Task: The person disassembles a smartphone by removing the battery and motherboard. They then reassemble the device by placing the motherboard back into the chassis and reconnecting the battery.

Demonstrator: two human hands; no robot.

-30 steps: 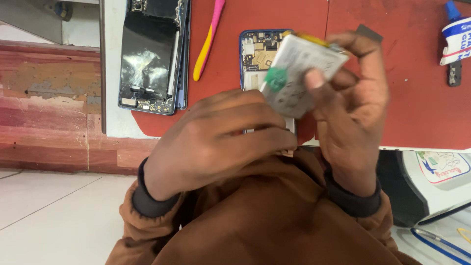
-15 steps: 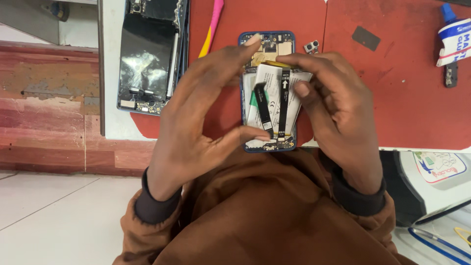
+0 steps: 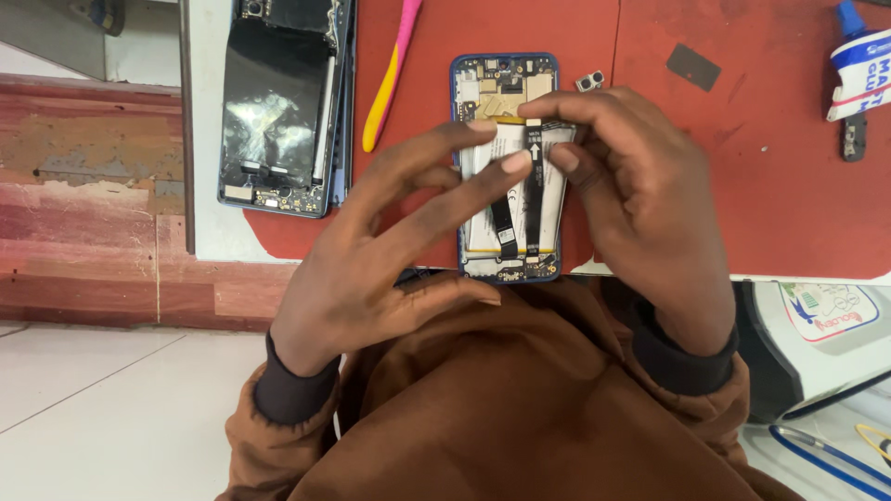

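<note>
Both hands over an opened phone on the red mat.

Left hand point(image 3: 371, 269): fingers spread and extended, grip loose and open, holding nothing; index and middle fingertips point(image 3: 516, 160) rest on the upper edge of the white battery point(image 3: 483, 199). Right hand point(image 3: 640, 204): fingers curled, thumb and index tips close together at the top of the black flex cable point(image 3: 533, 190) running down the battery; cannot tell whether they pinch it or only press. Battery sits inside the opened blue-framed phone point(image 3: 506, 79), lying flat on the red mat point(image 3: 780, 167) at the tabletop's near edge. Outward: small camera module point(image 3: 589, 82) just beside the phone's top right corner; pink-and-yellow pry tool point(image 3: 390, 74) to its left; second dismantled phone point(image 3: 278, 102) further left; glue tube point(image 3: 858, 65) at far right.
</note>
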